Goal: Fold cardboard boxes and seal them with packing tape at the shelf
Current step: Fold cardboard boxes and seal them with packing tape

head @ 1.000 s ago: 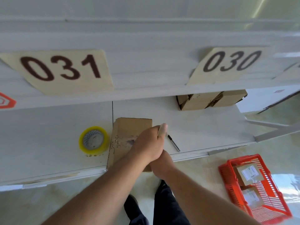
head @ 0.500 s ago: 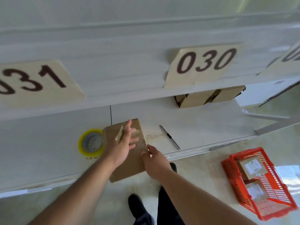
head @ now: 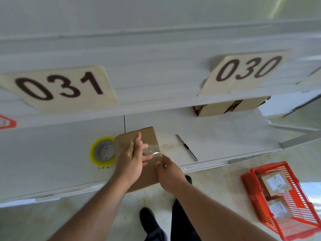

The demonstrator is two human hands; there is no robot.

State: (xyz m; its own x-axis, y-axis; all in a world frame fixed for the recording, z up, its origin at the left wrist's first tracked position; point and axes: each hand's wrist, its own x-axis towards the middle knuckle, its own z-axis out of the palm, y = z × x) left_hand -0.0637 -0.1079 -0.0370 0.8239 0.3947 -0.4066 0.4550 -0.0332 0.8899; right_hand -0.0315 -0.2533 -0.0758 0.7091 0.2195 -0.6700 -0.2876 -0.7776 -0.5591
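A small brown cardboard box (head: 147,136) lies on the white shelf (head: 225,136), its near end over the front edge. A strip of clear tape (head: 152,149) crosses its top and runs down the right side. My left hand (head: 132,160) lies flat on the box, fingers straight, pressing the tape. My right hand (head: 169,174) is at the box's right edge, its fingertips on the tape end there. A roll of yellow-rimmed packing tape (head: 102,152) lies flat just left of the box.
A utility knife (head: 187,148) lies on the shelf right of the box. Two folded cardboard boxes (head: 229,106) sit further back under label 030. A red basket (head: 284,202) with labelled parcels stands on the floor at the right. My shoe (head: 149,221) is below.
One second ago both hands were bunched together over the box's near end. They have since spread apart: the left flattened on the top, the right went to the right edge.
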